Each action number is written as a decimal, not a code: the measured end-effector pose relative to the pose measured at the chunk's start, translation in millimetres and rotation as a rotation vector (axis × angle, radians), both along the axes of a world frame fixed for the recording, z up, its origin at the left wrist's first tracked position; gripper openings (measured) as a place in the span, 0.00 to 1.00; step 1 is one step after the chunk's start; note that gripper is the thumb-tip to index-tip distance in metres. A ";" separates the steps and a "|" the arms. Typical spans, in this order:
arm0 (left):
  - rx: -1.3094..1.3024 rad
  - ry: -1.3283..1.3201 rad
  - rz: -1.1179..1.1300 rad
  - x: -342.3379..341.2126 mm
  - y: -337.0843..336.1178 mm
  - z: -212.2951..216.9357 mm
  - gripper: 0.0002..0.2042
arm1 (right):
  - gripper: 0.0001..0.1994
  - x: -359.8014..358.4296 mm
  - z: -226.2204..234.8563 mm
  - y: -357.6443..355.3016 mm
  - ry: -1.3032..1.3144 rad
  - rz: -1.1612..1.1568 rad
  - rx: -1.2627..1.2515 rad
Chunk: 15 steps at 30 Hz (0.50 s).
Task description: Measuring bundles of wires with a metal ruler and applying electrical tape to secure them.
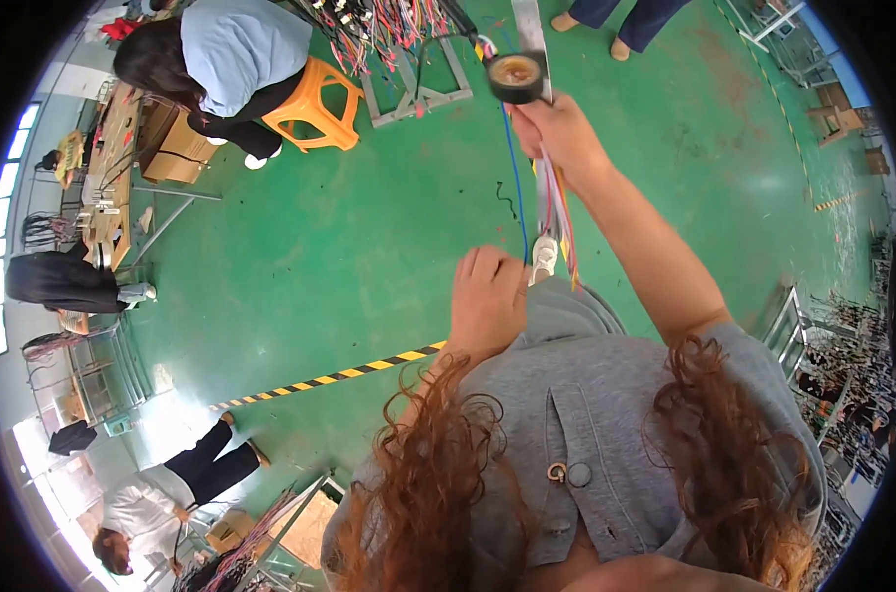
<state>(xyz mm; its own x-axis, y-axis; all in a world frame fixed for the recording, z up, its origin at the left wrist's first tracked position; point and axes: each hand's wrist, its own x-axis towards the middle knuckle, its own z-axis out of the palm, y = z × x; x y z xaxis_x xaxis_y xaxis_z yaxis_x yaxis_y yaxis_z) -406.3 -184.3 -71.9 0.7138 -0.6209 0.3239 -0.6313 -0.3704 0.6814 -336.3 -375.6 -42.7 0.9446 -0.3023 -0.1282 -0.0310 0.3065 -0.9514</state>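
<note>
My right hand (557, 138) is stretched forward, its fingers closed round a bundle of thin wires (559, 212) in white, pink and yellow, whose loose ends hang toward me. Just beyond those fingers is a roll of black tape (516, 76) with a brownish core; whether the hand grips it too, I cannot tell. A single blue wire (516, 178) runs from near the tape back to my left hand (489, 296). That hand is curled in front of my body, closed at the wire's near end. Behind the right hand stretches a flat grey metal bar (532, 28).
Several wire harnesses (384, 35) hang on a metal stand ahead. At front left a person in light blue (246, 54) sits on an orange stool (320, 104). Others stand at left and ahead. Wire racks (843, 375) line the right. Striped tape (339, 376) crosses the green floor.
</note>
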 end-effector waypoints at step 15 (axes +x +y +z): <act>-0.484 0.130 -0.426 9.2 -6.9 23.0 0.08 | 0.12 -15.8 66.6 48.2 -0.025 0.152 0.054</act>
